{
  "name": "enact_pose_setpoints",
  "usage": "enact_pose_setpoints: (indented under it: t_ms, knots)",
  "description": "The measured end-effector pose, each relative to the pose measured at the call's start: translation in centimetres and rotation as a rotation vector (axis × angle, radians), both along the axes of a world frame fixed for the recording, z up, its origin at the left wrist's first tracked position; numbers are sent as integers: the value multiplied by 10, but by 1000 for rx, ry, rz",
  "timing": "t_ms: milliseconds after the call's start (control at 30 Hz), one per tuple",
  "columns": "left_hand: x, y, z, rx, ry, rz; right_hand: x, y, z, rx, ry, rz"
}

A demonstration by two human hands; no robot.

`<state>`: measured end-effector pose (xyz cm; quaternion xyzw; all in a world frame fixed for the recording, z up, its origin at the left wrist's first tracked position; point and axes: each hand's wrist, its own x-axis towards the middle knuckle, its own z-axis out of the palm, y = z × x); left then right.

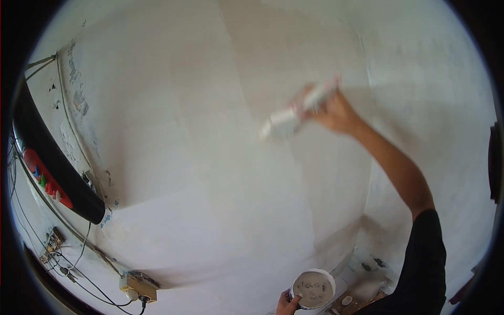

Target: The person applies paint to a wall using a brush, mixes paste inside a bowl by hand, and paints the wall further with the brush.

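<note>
My right hand (335, 111) is raised in front of the wall (210, 173), its fingers wrapped round the handle of a wide paintbrush (283, 124). The brush is blurred by motion, its bristles pointing left and down at the wall; I cannot tell whether they touch it. Low in the view, my left hand (286, 303) grips the edge of a white bucket (332, 279), thumb over the rim. Greyish-beige paint with darker marks on its surface fills the bucket. A darker, damp-looking area spreads over the upper middle of the wall, around the brush.
A black object with a red panel (42, 178) hangs at the left. Below it are loose cables (86, 281) and a power socket box (137, 287) with plugs in it. Paint peels along the left wall edge. A wall corner (369, 173) stands right; cluttered things (362, 294) lie below.
</note>
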<state>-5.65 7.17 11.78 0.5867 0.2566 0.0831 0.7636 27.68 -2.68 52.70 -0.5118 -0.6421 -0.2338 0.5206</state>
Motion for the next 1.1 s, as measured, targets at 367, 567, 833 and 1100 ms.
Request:
enact_pose_setpoints:
  t_ms: [367, 567, 833, 1100]
  knots:
    - [-4, -2, -17, -15, -14, 75, -11, 21, 116, 626, -387, -313]
    - [-3, 2, -43, 11, 75, 49, -2, 38, -57, 525, -507, -195]
    - [13, -5, -52, -181, 45, 145, -75, -19, -293, 135, -78, -40]
    - [43, -28, -71, -364, -111, 209, -163, -108, -413, -153, 202, -299]
